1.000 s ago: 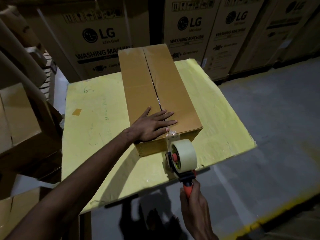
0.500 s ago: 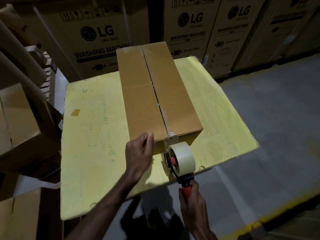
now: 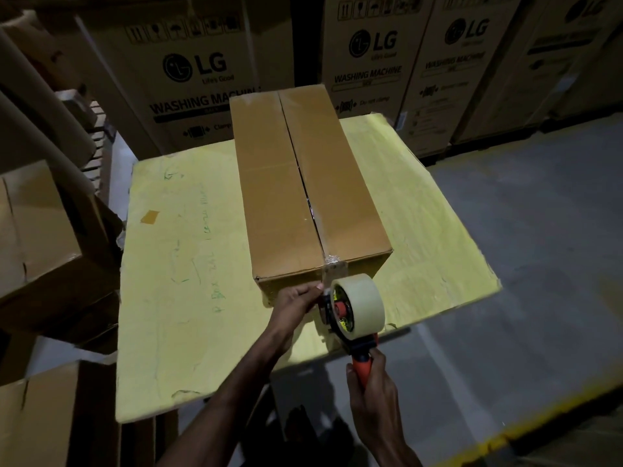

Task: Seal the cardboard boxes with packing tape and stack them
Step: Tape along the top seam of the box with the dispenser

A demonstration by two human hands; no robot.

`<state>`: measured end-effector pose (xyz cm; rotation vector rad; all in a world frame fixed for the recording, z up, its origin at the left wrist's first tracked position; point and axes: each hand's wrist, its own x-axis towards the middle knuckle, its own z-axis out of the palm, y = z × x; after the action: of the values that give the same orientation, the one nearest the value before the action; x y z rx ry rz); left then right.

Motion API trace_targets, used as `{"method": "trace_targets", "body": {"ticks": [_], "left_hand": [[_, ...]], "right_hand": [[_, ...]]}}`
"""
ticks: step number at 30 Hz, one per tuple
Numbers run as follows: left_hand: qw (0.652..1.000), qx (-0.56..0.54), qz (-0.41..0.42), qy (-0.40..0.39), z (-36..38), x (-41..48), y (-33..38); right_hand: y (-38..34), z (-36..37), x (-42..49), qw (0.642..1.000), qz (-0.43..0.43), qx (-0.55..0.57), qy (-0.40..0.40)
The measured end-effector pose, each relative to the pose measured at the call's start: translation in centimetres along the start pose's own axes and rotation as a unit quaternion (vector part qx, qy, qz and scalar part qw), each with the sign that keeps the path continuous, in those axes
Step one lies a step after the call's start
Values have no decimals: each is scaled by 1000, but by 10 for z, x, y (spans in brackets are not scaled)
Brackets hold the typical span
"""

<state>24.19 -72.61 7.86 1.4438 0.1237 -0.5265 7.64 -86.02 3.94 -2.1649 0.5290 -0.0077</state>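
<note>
Left hand [image 3: 296, 299] pinches tape [image 3: 332, 266], tape dispenser [image 3: 355, 306] touching its fingertips [image 3: 317, 288]; right hand [image 3: 372, 385] grips the handle [image 3: 362, 365]. Cardboard box [image 3: 303, 183] looks sealed; stacking's left.

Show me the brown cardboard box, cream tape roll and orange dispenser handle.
brown cardboard box [image 3: 269, 197], head view, left top flap.
cream tape roll [image 3: 369, 298], head view, outer tape surface.
orange dispenser handle [image 3: 362, 369], head view, upper end.
</note>
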Motion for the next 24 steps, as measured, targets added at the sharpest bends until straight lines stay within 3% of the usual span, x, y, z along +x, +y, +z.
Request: {"method": "trace_targets", "body": {"ticks": [8,15,24], "left_hand": [[991,113,57,43,7,10,5],[991,109,27,78,6,15,5],[954,191,138,184,24,4,9]], "right_hand": [[-7,1,-1,1000,8,6,14],[-21,-5,-7,998,-30,-24,43],[-37,0,-13,993,-72,-49,84]]}}
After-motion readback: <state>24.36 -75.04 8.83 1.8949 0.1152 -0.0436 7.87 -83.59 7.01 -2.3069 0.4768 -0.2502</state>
